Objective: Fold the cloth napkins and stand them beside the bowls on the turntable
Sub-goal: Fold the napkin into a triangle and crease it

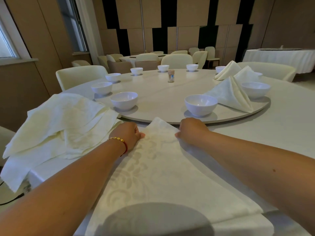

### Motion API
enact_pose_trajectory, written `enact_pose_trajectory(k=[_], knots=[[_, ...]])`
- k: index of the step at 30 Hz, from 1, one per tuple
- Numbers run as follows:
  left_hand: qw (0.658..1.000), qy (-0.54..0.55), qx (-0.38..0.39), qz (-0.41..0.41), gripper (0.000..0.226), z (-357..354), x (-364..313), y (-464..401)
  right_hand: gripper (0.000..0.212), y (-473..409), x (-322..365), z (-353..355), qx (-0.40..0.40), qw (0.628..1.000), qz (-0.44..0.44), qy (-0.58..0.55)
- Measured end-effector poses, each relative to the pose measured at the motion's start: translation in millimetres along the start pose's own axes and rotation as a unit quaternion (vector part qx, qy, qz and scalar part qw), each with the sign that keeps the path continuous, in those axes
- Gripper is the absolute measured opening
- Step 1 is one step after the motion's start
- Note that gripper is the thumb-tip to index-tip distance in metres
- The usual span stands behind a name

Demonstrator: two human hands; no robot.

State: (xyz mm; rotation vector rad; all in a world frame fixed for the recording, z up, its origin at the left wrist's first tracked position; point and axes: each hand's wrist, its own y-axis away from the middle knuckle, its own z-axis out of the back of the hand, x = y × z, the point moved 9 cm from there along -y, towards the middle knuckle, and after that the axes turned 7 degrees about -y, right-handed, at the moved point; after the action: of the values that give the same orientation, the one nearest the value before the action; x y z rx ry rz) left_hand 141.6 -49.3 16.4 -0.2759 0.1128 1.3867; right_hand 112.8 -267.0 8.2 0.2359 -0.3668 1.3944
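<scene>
A cream patterned napkin (162, 166) lies flat on the table in front of me, folded into a triangle whose tip points at the turntable (162, 92). My left hand (127, 135) pinches its left slanted edge near the tip. My right hand (190, 132) pinches the right edge opposite. White bowls ring the turntable, the nearest ones at front left (124, 100) and front right (200, 104). Three folded napkins stand on the right side of the turntable, the closest (230, 94) between two bowls.
A loose pile of unfolded napkins (56, 128) sits on the table to my left. A small shaker jar (171, 75) stands mid-turntable. Cream chairs (80, 77) surround the table, with more tables and chairs behind. A dark cable (10, 200) runs along the floor at lower left.
</scene>
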Motion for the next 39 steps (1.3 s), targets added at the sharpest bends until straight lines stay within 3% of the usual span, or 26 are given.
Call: enact_pose_trajectory(k=[4,8,12,15,21,24,26,30,33,39], knots=[[1.000,-0.017,0.001,-0.003,0.024,-1.1,-2.5,-1.1,0.030,-3.7,-2.6,-1.6,0.003,1.000,-0.007,0.007],[0.998,-0.051,0.043,0.002,0.029,-7.7,-3.9,-3.6,0.040,-8.7,-6.2,-10.1,0.064,0.997,-0.033,0.027],[0.996,-0.053,0.077,0.014,0.033,-16.5,-4.6,-11.9,0.043,-9.0,-8.9,-9.7,0.072,0.996,-0.038,0.024],[0.997,-0.040,0.058,0.016,0.030,-14.1,-16.3,-13.6,0.034,-0.6,-11.4,6.5,0.018,1.000,-0.013,0.014],[1.000,0.013,-0.012,-0.002,0.027,-1.8,-54.0,-20.4,0.015,13.8,-1.6,65.9,-0.150,0.976,0.041,0.153],[0.998,0.033,-0.049,0.000,0.019,-4.9,-62.5,-22.0,0.030,28.9,9.3,70.0,-0.189,0.951,0.074,0.231],[0.996,0.041,-0.074,0.001,0.018,-8.6,-63.4,-20.9,0.041,46.6,18.7,53.7,-0.164,0.963,0.122,0.178],[0.994,0.037,-0.100,-0.036,0.013,-13.2,-64.5,-21.4,0.054,75.8,24.6,-12.4,0.047,0.988,0.145,-0.035],[0.990,0.079,-0.098,-0.058,0.013,-10.1,-59.4,-20.3,0.071,82.8,22.8,-37.9,0.107,0.981,0.160,0.038],[0.988,0.112,-0.084,-0.063,0.013,24.2,-20.0,10.4,0.079,85.2,23.3,-39.3,0.115,0.977,0.167,0.073]])
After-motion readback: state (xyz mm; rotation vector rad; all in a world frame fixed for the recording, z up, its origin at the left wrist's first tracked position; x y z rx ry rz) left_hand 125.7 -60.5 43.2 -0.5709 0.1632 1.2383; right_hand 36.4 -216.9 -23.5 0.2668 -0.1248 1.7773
